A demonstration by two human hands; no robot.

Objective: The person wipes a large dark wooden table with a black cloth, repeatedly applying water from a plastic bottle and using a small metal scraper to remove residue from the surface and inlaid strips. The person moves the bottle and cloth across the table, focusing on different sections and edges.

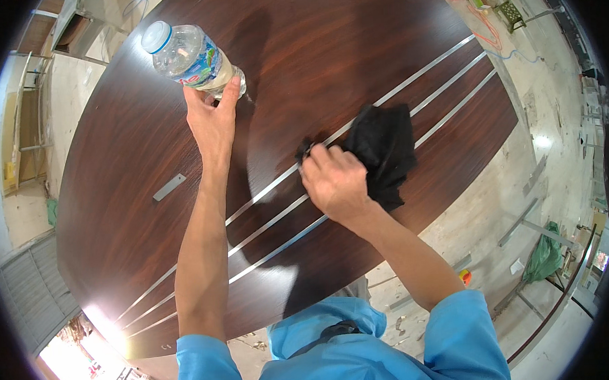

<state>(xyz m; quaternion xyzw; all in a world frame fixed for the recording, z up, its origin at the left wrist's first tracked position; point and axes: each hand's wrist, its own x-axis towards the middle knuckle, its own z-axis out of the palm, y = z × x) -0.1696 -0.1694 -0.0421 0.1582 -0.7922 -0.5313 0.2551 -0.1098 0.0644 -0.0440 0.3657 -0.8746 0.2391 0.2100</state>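
Note:
My left hand (213, 119) grips the lower part of a clear plastic bottle (193, 59) with a white cap and a blue label. The bottle tilts over the dark brown wood-grain panel (132, 129). On the panel, my right hand (334, 178) is closed on a bunched black cloth (384, 149), which spreads out to the right of the fingers. That cloth lies across the silver strips (270, 191) that run diagonally along the panel. Left of my left forearm rests a small flat grey metal piece (169, 187).
Beyond the panel's right edge, a green bag (544, 257) hangs near metal bars, and an orange-and-yellow round item (465, 277) sits on the floor. An orange hose (489, 29) lies at the far right. Grey slatted sheeting (37, 286) stands at the left.

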